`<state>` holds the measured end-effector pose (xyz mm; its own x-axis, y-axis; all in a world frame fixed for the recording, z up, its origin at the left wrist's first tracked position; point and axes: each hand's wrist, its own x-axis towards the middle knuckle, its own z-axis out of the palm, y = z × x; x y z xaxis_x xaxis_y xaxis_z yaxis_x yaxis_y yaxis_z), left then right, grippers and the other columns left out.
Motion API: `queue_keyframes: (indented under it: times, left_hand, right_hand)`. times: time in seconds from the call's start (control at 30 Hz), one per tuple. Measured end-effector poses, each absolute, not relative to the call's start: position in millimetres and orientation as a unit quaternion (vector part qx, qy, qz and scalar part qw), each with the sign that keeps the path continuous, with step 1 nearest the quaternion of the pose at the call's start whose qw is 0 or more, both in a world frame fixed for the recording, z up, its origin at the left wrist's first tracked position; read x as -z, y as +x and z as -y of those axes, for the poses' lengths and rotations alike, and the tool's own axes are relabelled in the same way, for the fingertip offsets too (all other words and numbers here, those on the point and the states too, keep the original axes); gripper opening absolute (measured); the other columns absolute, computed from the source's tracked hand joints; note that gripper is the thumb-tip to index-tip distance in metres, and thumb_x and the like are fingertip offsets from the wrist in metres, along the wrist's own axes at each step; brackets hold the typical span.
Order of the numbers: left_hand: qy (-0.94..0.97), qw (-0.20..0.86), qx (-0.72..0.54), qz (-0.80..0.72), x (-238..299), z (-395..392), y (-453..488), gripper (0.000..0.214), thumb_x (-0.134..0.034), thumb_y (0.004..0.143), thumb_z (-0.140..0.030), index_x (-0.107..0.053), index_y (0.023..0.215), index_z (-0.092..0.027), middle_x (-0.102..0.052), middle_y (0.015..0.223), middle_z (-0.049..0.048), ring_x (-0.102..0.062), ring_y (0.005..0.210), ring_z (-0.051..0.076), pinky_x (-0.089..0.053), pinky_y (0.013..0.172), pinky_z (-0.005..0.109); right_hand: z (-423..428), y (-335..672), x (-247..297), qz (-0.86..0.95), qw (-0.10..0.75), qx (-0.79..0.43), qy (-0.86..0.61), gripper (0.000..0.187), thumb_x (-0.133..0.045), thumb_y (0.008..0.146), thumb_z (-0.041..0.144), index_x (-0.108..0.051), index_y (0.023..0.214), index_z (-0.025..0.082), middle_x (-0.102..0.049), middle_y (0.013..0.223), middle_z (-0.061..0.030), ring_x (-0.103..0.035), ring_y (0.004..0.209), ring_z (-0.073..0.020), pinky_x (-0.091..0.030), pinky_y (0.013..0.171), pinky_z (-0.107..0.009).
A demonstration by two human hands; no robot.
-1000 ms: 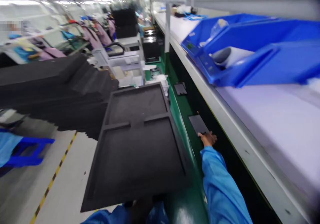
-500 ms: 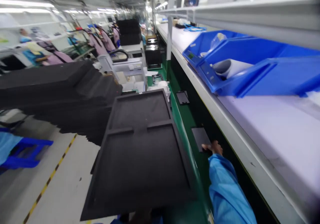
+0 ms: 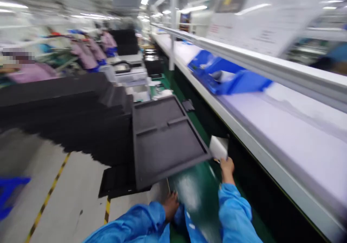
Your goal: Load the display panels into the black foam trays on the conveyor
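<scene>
My right hand (image 3: 227, 167) pinches the near edge of a thin, flat rectangular screen panel (image 3: 218, 148). The panel is tilted up off the green belt, and its face shines pale with reflected light. Near the front edge of the green surface (image 3: 200, 199), my left hand (image 3: 170, 205) lies low with its fingers stretched forward, blurred, and nothing visible in it. Between and beyond the hands is a large black foam tray (image 3: 170, 145) with shallow recesses, which neither hand touches. Farther along the belt lies another dark panel (image 3: 188, 105).
Stacked black trays (image 3: 67, 102) fill the left side, with another black tray (image 3: 119, 181) lower down. On the right runs a white shelf (image 3: 244, 116) carrying blue bins (image 3: 217, 73), with a metal rail (image 3: 244, 55) above. People in pink (image 3: 86, 51) work at the far left.
My right hand has lifted and tilted the panel, which lay flat on the belt. My left hand has come into view from below the tray. The camera view has shifted.
</scene>
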<state>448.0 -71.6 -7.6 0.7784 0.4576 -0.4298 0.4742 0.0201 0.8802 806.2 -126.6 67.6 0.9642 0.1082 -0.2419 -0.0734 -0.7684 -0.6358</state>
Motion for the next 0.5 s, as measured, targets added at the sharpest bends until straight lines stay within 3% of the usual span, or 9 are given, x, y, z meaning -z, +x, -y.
queue_keyframes:
  times: [0.1, 0.17, 0.27, 0.33, 0.43, 0.5]
  left_hand:
    - [0.716, 0.638, 0.063, -0.277, 7.9, 67.2, 436.6, 0.024, -0.078, 0.066, -0.024, -0.059, 0.053, -0.022, -0.06, 0.141, 0.0257, -0.031, 0.151, 0.045, -0.012, 0.121, 0.058]
    - [0.714, 0.646, 0.099, -0.249, 8.6, 64.4, 432.3, 0.026, -0.08, 0.067, -0.028, -0.057, 0.059, -0.02, -0.057, 0.142, 0.0285, -0.027, 0.153, 0.044, -0.019, 0.12, 0.058]
    - [0.694, 0.67, 0.155, -0.214, 3.2, 63.5, 422.2, 0.029, -0.081, 0.07, -0.039, -0.062, 0.074, -0.017, -0.064, 0.129, 0.0266, -0.045, 0.143, 0.042, -0.034, 0.116, 0.055]
    - [0.672, 0.691, 0.189, -0.188, -6.4, 65.0, 409.1, 0.039, -0.073, 0.079, -0.052, -0.066, 0.091, -0.016, -0.068, 0.125, 0.0225, -0.058, 0.132, 0.037, -0.042, 0.111, 0.052]
    - [0.537, 0.8, 0.221, -0.151, -27.2, 73.3, 381.6, 0.051, -0.063, 0.087, -0.064, -0.067, 0.11, -0.019, -0.07, 0.126, 0.0163, -0.067, 0.12, 0.029, -0.051, 0.104, 0.045]
    - [0.425, 0.863, 0.235, -0.139, -42.7, 86.4, 360.3, 0.051, -0.071, 0.084, -0.063, -0.069, 0.112, -0.02, -0.072, 0.124, 0.0127, -0.069, 0.116, 0.027, -0.053, 0.102, 0.042]
  right_hand:
    - [179.0, 717.1, -66.7, -0.047, 0.412, -0.099, -0.904, 0.045, -0.054, 0.084, 0.033, -0.065, 0.119, 0.006, -0.069, 0.123, -0.0245, -0.063, 0.12, -0.0351, -0.051, 0.1, -0.043]
    - [212.9, 655.9, -58.4, -0.083, 0.455, -0.071, -0.884, 0.043, -0.056, 0.084, 0.038, -0.066, 0.114, 0.009, -0.072, 0.119, -0.0173, -0.066, 0.111, -0.0282, -0.053, 0.095, -0.037]
    - [254.5, 557.0, -51.1, -0.106, 0.553, -0.036, -0.825, 0.041, -0.06, 0.081, 0.045, -0.066, 0.105, 0.013, -0.074, 0.106, -0.011, -0.066, 0.096, -0.0236, -0.054, 0.086, -0.035]
    - [273.4, 490.9, -52.3, -0.106, 0.607, -0.024, -0.787, 0.04, -0.062, 0.078, 0.048, -0.064, 0.099, 0.014, -0.072, 0.095, -0.0076, -0.063, 0.088, -0.022, -0.052, 0.082, -0.035]
    - [291.2, 403.0, -58.2, -0.127, 0.633, -0.031, -0.763, 0.036, -0.065, 0.076, 0.048, -0.063, 0.094, 0.017, -0.068, 0.088, -0.0035, -0.059, 0.083, -0.0196, -0.049, 0.079, -0.032]
    - [300.1, 353.7, -62.7, -0.136, 0.646, -0.031, -0.751, 0.034, -0.066, 0.078, 0.047, -0.063, 0.095, 0.018, -0.068, 0.09, -0.0027, -0.058, 0.084, -0.019, -0.048, 0.08, -0.032]
